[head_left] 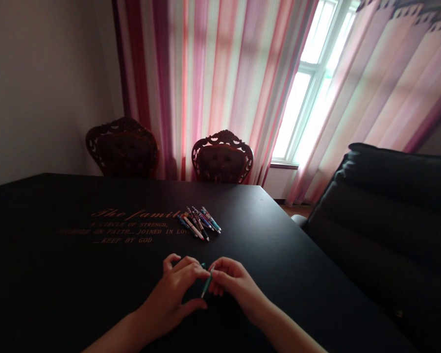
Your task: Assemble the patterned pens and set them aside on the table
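left hand (171, 294), right hand (235, 287) pinching teal pen (207, 284); pen pile (198, 224) on black table (279, 245)

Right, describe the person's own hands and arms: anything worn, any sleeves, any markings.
The left hand and right hand are bare, with no gloves. The left forearm and right forearm show no sleeves or markings. No watch, ring or bracelet can be made out in the dim light.

Way forward over a matte black tabletop (264, 230)
A loose fan of slim multicoloured pens (200, 224) lies ahead of the left hand (172, 294) and right hand (235, 287); a bulky black padded armchair (382, 230) stands in the way beyond the table's right edge.
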A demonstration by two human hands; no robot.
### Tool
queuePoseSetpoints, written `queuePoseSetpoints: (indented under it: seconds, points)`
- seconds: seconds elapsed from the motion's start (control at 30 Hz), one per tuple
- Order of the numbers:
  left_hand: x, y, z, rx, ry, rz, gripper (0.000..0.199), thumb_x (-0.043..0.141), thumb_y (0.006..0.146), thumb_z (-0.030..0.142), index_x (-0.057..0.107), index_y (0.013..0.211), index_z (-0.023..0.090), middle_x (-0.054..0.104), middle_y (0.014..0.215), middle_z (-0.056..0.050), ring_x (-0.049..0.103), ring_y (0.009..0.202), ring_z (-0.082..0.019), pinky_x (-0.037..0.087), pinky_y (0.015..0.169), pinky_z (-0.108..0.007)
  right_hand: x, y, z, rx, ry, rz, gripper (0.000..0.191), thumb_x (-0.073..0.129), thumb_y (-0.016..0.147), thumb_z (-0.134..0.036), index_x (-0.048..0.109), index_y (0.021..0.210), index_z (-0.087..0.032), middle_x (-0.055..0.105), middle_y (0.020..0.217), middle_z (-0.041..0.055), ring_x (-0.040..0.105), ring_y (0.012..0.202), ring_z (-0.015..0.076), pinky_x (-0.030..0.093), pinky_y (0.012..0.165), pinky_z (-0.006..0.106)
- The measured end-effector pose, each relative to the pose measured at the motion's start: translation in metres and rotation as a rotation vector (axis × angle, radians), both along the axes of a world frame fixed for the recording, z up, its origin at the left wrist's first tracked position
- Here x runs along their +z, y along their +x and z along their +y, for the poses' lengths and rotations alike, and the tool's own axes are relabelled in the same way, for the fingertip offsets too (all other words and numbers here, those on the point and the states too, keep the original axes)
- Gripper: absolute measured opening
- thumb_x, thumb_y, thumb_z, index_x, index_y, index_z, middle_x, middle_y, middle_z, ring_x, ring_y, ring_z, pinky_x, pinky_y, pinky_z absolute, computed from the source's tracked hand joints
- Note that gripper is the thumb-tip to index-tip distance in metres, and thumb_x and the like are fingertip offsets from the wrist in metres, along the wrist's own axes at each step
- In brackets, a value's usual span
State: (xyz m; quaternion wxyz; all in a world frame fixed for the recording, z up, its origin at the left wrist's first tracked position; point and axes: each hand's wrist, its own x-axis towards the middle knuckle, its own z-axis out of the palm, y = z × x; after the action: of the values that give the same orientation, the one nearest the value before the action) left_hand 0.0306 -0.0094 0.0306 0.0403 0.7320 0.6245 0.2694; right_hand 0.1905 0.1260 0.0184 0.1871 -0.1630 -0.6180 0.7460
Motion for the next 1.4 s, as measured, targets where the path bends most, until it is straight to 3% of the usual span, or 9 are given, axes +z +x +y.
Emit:
queuePoseSetpoints:
  seconds: [0.2, 0.33, 0.63, 0.97, 1.23, 1.33, 1.4]
  points:
    - [0.0, 0.0, 0.0, -0.021, 0.012, 0.023, 0.053, 0.069, 0.084, 0.048, 0.043, 0.128, 0.035, 0.064, 0.116, 0.004, 0.054, 0.114, -0.019, 0.014, 0.099, -0.036, -0.003, -0.002, 0.0, 0.014, -0.013, -0.014, 0.035, 0.073, 0.077, -0.045, 0.062, 0.087, -0.013, 0.067, 0.064, 0.0008, 0.054, 0.053, 0.0097, 0.04, 0.056, 0.023]
    - [-0.001, 0.001, 0.002, 0.0, 0.004, -0.003, 0.046, 0.073, 0.083, 0.037, 0.047, 0.121, 0.034, 0.064, 0.115, 0.005, 0.054, 0.113, -0.018, 0.014, 0.099, -0.036, -0.004, -0.001, 0.0, 0.024, -0.004, -0.022, 0.037, 0.072, 0.077, -0.048, 0.062, 0.087, -0.014, 0.066, 0.063, 0.0007, 0.053, 0.053, 0.0098, 0.04, 0.056, 0.024]
    - [0.002, 0.004, 0.002, -0.022, -0.037, -0.016, 0.037, 0.076, 0.078, 0.037, 0.053, 0.105, 0.027, 0.064, 0.1, 0.005, 0.055, 0.104, -0.018, 0.02, 0.095, -0.035, -0.005, 0.0, -0.001, 0.042, 0.084, -0.04, 0.035, 0.067, 0.081, -0.048, 0.061, 0.084, -0.014, 0.063, 0.062, 0.0001, 0.051, 0.053, 0.0098, 0.039, 0.055, 0.023]
    - [0.005, 0.004, 0.004, -0.037, -0.055, -0.042, 0.031, 0.073, 0.075, 0.023, 0.052, 0.097, 0.025, 0.062, 0.094, 0.006, 0.055, 0.097, -0.016, 0.02, 0.095, -0.035, -0.018, -0.003, -0.003, -0.117, 0.369, -0.056, 0.026, 0.059, 0.088, -0.041, 0.058, 0.077, -0.018, 0.054, 0.063, -0.0026, 0.044, 0.059, 0.0107, 0.035, 0.057, 0.024]
    - [0.011, 0.004, 0.004, -0.059, -0.083, -0.051, 0.028, 0.064, 0.077, 0.017, 0.049, 0.099, 0.025, 0.061, 0.094, 0.005, 0.056, 0.097, -0.015, 0.022, 0.096, -0.035, -0.025, -0.009, -0.005, -0.212, 0.34, -0.05, 0.021, 0.057, 0.088, -0.038, 0.057, 0.079, -0.019, 0.052, 0.062, -0.0033, 0.042, 0.057, 0.0106, 0.034, 0.054, 0.024]
    - [0.011, 0.005, 0.002, -0.069, -0.106, -0.035, 0.029, 0.064, 0.075, 0.017, 0.049, 0.099, 0.025, 0.061, 0.094, 0.006, 0.056, 0.097, -0.015, 0.021, 0.097, -0.035, -0.025, -0.011, 0.002, -0.259, 0.266, -0.013, 0.028, 0.058, 0.085, -0.047, 0.056, 0.079, -0.02, 0.048, 0.059, -0.0051, 0.041, 0.054, 0.0105, 0.032, 0.052, 0.025]
    - [0.011, 0.006, 0.001, -0.105, -0.127, 0.013, 0.029, 0.065, 0.073, 0.016, 0.05, 0.097, 0.025, 0.062, 0.093, 0.006, 0.056, 0.097, -0.015, 0.018, 0.099, -0.036, -0.019, -0.008, 0.017, -0.363, 0.181, 0.023, 0.034, 0.059, 0.082, -0.054, 0.055, 0.079, -0.02, 0.044, 0.056, -0.0065, 0.038, 0.051, 0.0101, 0.03, 0.05, 0.025]
